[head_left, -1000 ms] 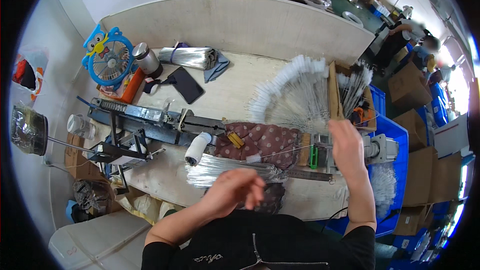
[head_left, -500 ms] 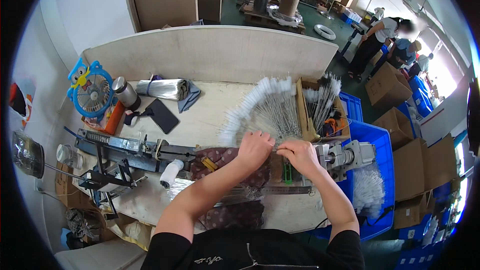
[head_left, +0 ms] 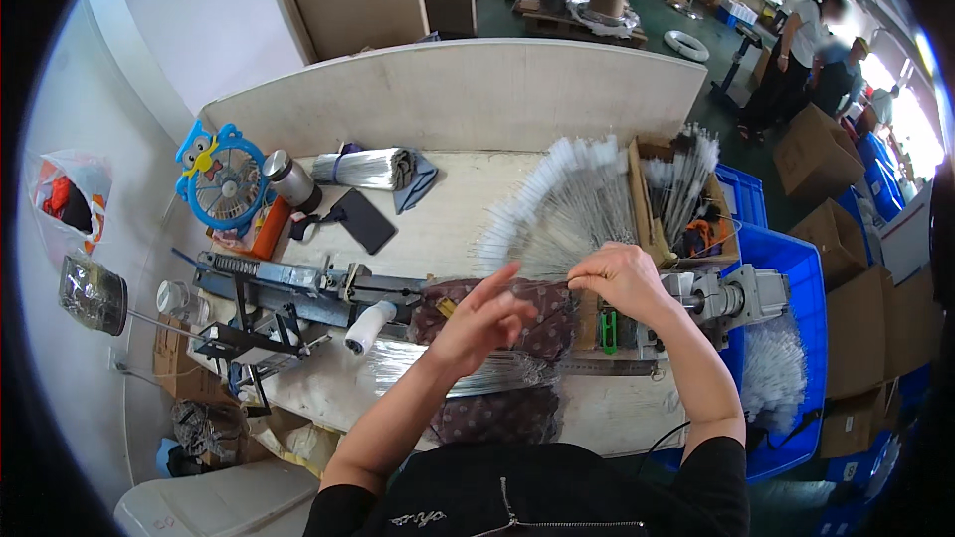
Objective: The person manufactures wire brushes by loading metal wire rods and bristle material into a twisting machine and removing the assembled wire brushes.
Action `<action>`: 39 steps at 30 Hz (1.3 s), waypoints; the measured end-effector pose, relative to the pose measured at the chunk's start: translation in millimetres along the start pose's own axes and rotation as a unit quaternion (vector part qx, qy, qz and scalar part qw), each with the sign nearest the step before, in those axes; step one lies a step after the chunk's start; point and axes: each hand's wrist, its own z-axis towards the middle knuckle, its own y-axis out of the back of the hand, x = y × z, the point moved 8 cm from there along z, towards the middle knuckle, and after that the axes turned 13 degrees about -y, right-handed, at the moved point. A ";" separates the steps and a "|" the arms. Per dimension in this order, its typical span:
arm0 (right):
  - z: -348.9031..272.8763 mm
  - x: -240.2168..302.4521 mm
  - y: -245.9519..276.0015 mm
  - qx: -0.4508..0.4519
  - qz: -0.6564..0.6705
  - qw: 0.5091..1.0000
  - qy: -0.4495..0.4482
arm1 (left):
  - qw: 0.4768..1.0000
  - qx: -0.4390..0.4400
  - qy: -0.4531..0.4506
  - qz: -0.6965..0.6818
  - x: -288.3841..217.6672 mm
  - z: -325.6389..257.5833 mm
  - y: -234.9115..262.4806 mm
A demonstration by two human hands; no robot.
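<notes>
My left hand (head_left: 485, 323) is held over the dark dotted cloth (head_left: 547, 308), its fingers spread and nothing in them. My right hand (head_left: 622, 276) is closed in a pinch at the near edge of a fanned pile of thin wire brushes with white bristle tips (head_left: 572, 169). Whatever sits between its fingertips is too small to make out. A small green tool (head_left: 609, 332) lies just below my right hand. Nearer to me, a bundle of thin shiny wires (head_left: 408, 368) rests across the cloth. To the right of my right hand is a metal motor-like machine (head_left: 736, 295).
At left, a long metal fixture (head_left: 288, 288) lies on the bench beside a white roll (head_left: 370, 326). Behind it are a blue fan (head_left: 223, 186), a flask (head_left: 291, 182) and a phone (head_left: 366, 222). A cardboard box (head_left: 642, 209) and blue bin (head_left: 811, 338) stand right.
My left hand has drawn away from my right, toward me and leftward, and its fingers have spread. My right hand stays pinched by the brush pile. The whole view has shifted.
</notes>
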 end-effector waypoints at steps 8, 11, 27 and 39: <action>-22.8 -31.8 -2.7 0.181 -0.011 0.975 -0.126 | 0.998 0.026 -0.045 0.035 5.2 19.8 -32.2; -23.8 -25.3 13.6 0.068 -0.048 0.989 -0.122 | 0.998 -0.011 -0.045 0.035 1.3 7.6 -23.9; 28.8 100.8 -111.0 0.057 0.101 0.979 0.165 | 0.977 -0.175 -0.030 0.117 -6.3 -93.0 93.2; 40.5 131.0 -132.0 0.022 -0.002 0.997 0.079 | 0.873 -0.168 0.019 0.457 -16.8 -69.5 131.9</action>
